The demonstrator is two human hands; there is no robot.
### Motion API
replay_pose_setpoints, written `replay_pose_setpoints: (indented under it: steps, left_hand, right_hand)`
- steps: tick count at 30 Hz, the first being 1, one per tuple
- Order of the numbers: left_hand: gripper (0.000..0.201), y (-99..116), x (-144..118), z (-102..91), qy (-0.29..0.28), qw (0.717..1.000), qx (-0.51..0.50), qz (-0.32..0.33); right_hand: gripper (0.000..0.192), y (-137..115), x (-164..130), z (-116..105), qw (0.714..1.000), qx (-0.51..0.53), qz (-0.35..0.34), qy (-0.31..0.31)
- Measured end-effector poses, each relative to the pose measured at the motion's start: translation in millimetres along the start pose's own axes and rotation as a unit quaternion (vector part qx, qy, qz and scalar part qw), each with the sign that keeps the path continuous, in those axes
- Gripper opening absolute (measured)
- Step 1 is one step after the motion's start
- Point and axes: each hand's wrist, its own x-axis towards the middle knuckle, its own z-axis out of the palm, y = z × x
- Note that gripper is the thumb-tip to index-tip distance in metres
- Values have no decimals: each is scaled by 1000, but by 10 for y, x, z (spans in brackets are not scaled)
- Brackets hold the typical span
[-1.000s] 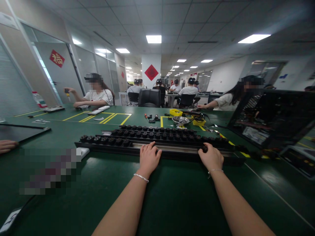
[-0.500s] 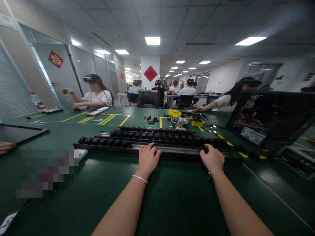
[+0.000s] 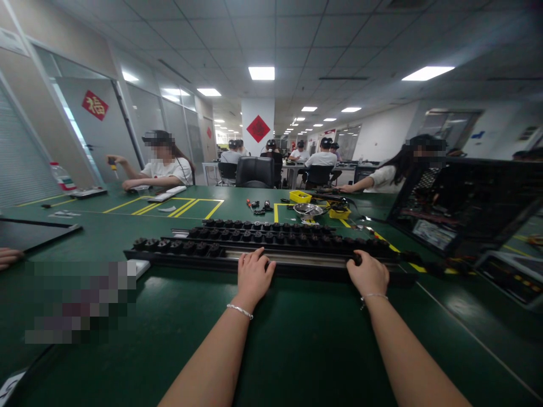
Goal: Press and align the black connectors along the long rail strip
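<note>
Left hand [image 3: 253, 275], right hand [image 3: 368, 273] palm-down on black rail [image 3: 297, 258]

Your left hand [image 3: 253, 275] rests palm down on the near edge of the long black rail [image 3: 271, 257], fingers spread over its metal strip. Your right hand [image 3: 368, 274] grips the same rail further right, fingertips at a black knob. Behind it lies a second rail [image 3: 258, 229] on the green table [image 3: 297, 339]. A metal bowl [image 3: 309, 210] stands beyond, beside a yellow tray [image 3: 300, 196].
</note>
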Motion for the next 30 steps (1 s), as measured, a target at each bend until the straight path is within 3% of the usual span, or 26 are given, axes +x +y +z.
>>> replay_pose_setpoints:
  steps: [30]
  left_hand:
    - [31,-3,-1,-4,3,1000,-1,4]
  right_hand:
    - [44,180,78,-9,999,14,41,16]
